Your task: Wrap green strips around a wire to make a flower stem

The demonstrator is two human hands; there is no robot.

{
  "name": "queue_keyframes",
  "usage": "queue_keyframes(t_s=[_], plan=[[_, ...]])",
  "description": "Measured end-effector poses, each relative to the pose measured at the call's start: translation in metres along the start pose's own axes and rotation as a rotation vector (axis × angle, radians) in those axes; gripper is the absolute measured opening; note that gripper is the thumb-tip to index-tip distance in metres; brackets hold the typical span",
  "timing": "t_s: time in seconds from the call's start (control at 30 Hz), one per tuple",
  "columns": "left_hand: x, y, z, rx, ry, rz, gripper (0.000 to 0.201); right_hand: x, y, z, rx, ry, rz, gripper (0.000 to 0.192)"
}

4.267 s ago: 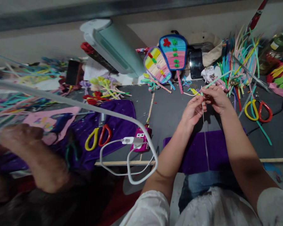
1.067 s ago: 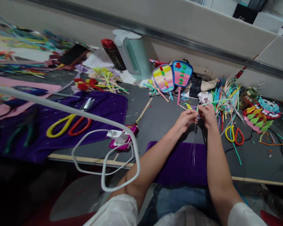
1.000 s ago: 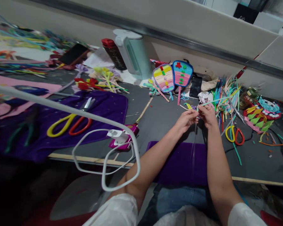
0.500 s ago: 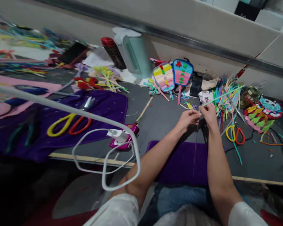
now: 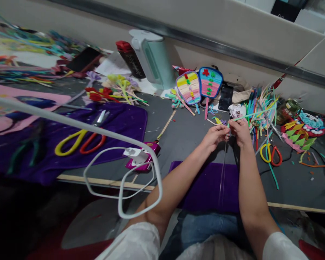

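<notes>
Both hands meet above the grey table, fingertips together. The left hand is closed in a pinch on a thin wire, which hangs down from the fingers over the purple cloth. The right hand is closed around a pale green strip, which runs up and to the right toward the strip pile. Scissors with yellow and red handles lie just right of the right forearm. Two striped fans lie beyond the hands, beside a phone. A white cable loops at lower left, plugged into a pink socket.
</notes>
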State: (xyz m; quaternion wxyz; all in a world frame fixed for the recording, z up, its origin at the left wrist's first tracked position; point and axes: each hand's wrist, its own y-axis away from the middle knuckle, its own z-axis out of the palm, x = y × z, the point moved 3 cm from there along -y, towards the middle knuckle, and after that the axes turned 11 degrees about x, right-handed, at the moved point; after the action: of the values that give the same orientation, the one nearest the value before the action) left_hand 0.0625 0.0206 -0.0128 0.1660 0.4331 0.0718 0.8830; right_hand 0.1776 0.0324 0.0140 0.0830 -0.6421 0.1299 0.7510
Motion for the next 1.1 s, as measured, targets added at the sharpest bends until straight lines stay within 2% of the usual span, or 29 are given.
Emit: queue_keyframes(t_s=[0.23, 0.37, 0.53, 0.67, 0.8, 0.97, 1.1], plan=[[-0.005, 0.004, 0.008, -0.156, 0.147, -0.114, 0.035, -0.006, 0.008, 0.005, -0.108, -0.097, 0.077, 0.028], [-0.008, 0.003, 0.005, -0.118, 0.056, -0.111, 0.036, -0.003, 0.003, -0.001, -0.058, -0.002, -0.024, 0.026], [-0.005, 0.0, -0.001, 0.019, -0.185, 0.067, 0.037, 0.003, -0.01, -0.01, 0.131, 0.277, -0.303, 0.022], [-0.001, 0.0, 0.0, 0.06, -0.265, 0.219, 0.035, 0.006, -0.011, -0.008, 0.17, 0.436, -0.362, 0.022], [0.001, 0.0, 0.0, 0.071, -0.255, 0.228, 0.031, 0.003, -0.007, -0.003, 0.131, 0.337, -0.313, 0.024], [0.002, 0.002, 0.0, 0.021, -0.139, 0.117, 0.035, -0.001, -0.001, 0.0, 0.031, 0.116, -0.1, 0.024], [0.0, 0.003, 0.002, -0.044, -0.023, 0.008, 0.039, -0.006, 0.004, 0.002, -0.036, 0.01, -0.02, 0.025]])
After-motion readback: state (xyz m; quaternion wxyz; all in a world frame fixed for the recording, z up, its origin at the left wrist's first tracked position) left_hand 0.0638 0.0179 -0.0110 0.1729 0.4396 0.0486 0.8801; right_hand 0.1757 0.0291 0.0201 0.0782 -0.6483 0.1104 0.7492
